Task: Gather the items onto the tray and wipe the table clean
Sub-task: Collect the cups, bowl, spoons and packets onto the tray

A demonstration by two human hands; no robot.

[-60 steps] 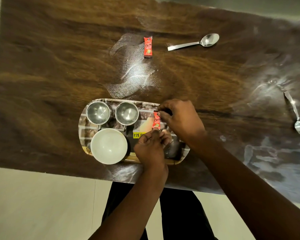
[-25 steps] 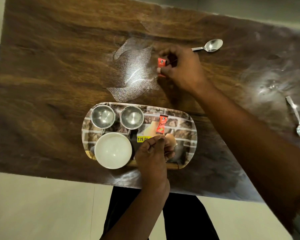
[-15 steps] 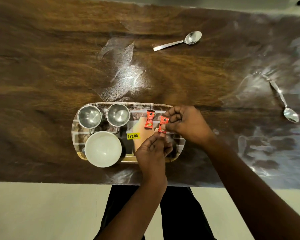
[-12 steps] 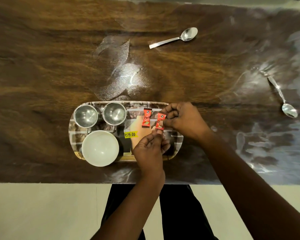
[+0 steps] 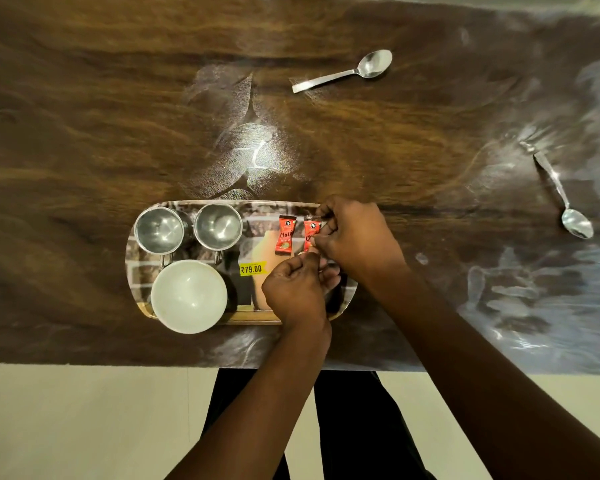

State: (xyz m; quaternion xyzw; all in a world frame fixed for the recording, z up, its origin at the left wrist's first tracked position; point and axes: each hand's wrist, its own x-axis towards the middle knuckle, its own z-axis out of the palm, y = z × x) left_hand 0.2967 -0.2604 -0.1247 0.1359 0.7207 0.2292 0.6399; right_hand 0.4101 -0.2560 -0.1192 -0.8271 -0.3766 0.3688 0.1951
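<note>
right grip (image 5: 355,237): pinches small red foil sachet (image 5: 310,232), oval printed tray's (image 5: 257,216) 2 o'clock
left grip (image 5: 297,289): curled, can't tell
risk: fumbled drop bumps twin sachet (image 5: 285,235)

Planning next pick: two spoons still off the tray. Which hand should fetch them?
Probably right: the far spoon and the side spoon both lie nearer the right hand than the left hand; the right must first release its sachet.

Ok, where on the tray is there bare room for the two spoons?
The tray is packed on its left: two steel cups and the white bowl. One bare strip, with the price sticker, lies between the cups and the left sachet. The left hand and right hand cover the right end, holding the right sachet. The spoons lie out on the table.
</note>
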